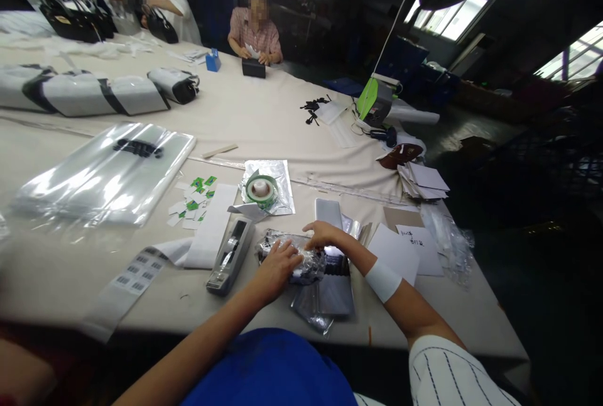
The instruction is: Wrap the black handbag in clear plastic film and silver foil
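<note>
- A crumpled clear plastic bag (308, 266), with something dark inside, is being worked on the counter (245, 117) directly before the person.
- It is being clasped from the near side by the left hand (277, 272), while the right hand (323, 234) is being curled over its top, the two hands being held close together on the film.
- A flat silver pouch (330, 296) is lying partly beneath it.
- A tape dispenser (230, 255) is being left just beside the left hand, near a green tape roll (260, 191) on foil.
- A stack of clear bags (103, 173) is lying farther left.
- A black box (253, 68) is being handled by a co-worker across the counter.
</note>
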Demonstrator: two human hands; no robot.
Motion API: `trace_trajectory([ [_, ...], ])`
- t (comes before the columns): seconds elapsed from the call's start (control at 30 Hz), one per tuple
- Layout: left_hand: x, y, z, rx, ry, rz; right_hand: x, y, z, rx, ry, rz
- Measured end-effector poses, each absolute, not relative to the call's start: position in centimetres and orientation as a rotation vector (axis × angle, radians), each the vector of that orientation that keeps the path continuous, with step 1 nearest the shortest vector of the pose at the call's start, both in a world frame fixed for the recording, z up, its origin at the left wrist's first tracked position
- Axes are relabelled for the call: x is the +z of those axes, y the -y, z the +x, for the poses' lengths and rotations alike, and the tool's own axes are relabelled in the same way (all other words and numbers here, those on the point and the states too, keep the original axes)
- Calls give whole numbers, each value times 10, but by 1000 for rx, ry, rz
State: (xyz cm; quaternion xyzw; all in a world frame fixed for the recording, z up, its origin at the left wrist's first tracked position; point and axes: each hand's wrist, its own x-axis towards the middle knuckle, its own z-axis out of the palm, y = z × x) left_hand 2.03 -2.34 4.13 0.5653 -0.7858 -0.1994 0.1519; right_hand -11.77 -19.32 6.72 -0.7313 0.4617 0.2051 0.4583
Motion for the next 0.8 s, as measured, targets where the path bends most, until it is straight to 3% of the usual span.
trace_trajectory([
  [0.1,43,27,24,-570,2246,1632,68,183,-126,307,-1196,-1946],
  [0.17,43,30,26,-557,2229,1632,66,172,-136,0,-1272,-2014],
  [0.33,38,29,30,-454,2158,1607,45,141,-172,-660,-1369,-1698],
  [0.57,46,-16,44,-435,2011,1635,23,100,-212,-899,-1545,-1453],
  [0.8,40,-24,45,-425,1918,1725,42,89,-194,-1001,-1326,-1977],
])
